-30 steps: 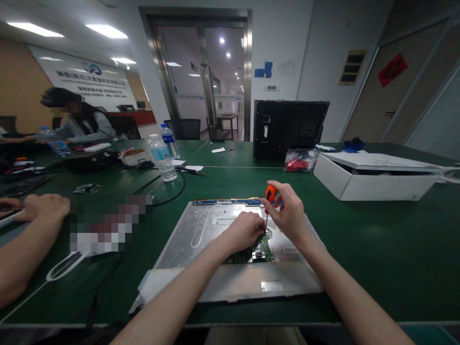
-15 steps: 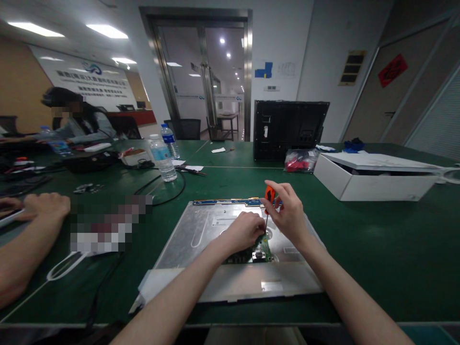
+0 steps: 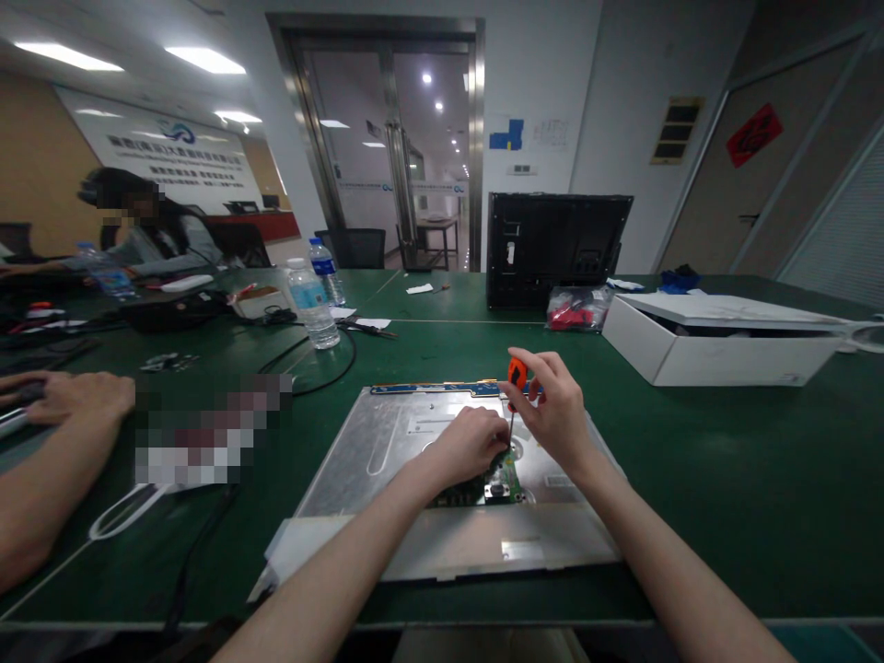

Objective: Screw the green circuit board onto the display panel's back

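Observation:
A silver metal monitor back panel (image 3: 387, 442) lies flat on the green table (image 3: 725, 479) in front of me. A small green circuit board (image 3: 504, 481) sits on its near middle. My right hand (image 3: 556, 414) grips an orange-handled screwdriver (image 3: 517, 372), held upright with its tip down at the board. My left hand (image 3: 470, 446) is curled, its fingers pressed on the board right beside the screwdriver tip; whether they pinch anything is hidden.
A white open box (image 3: 718, 345) stands to the right, a black monitor shell (image 3: 552, 247) and a bag of red parts (image 3: 576, 308) behind. Water bottles (image 3: 310, 302) and black cables (image 3: 324, 364) lie back left. Another person's arm (image 3: 48, 442) rests at the left; a seated person (image 3: 145, 235) is farther back.
My right hand's fingers have shifted slightly round the screwdriver handle. The neighbour's hand at the left has moved a little. The panel and my left hand stay put.

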Available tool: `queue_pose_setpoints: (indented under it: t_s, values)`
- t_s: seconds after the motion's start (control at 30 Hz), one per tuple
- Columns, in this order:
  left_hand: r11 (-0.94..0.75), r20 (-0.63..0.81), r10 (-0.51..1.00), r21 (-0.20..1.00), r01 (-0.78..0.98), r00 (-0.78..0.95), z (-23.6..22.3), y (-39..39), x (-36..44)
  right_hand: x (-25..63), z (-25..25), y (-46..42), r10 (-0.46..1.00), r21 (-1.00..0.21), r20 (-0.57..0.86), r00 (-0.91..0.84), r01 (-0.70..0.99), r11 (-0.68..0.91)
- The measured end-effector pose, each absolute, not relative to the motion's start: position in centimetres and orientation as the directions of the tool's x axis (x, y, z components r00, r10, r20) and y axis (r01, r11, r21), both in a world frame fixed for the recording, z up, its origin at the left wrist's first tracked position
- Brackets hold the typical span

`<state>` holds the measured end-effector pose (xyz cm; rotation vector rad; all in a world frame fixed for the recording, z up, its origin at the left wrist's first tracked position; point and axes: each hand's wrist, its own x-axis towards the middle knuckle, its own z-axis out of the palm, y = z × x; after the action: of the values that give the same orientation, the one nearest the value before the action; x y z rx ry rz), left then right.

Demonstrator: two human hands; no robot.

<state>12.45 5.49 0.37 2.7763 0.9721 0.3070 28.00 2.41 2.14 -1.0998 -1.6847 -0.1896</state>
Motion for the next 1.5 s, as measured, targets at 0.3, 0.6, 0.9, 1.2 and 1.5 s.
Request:
queue_pose_setpoints:
  t_s: [0.3,0.6,0.9,1.2,1.5]
  values:
    - [-0.771,0.143,0.627,0.252,0.584,0.766,0.09,5.60,12.42,27.87,1.88,2.44,0.566,-0.396,0.824,0.019,0.733,0.553]
    - [-0.778,0.153,0.620,0.247,0.577,0.770,-0.14,5.71,12.42,27.85,2.19,2.27,0.558,-0.366,0.829,-0.019,0.735,0.570]
    - [-0.770,0.153,0.630,0.252,0.586,0.762,0.21,5.47,12.44,28.05,2.28,2.36,0.538,-0.353,0.843,-0.009,0.746,0.565]
    - [-0.776,0.167,0.623,0.254,0.578,0.764,-0.13,5.54,12.41,27.87,2.03,2.35,0.564,-0.413,0.825,0.032,0.715,0.564]
    - [-0.772,0.163,0.628,0.254,0.583,0.761,0.29,5.34,12.45,27.89,2.18,2.36,0.551,-0.362,0.834,-0.025,0.730,0.580]
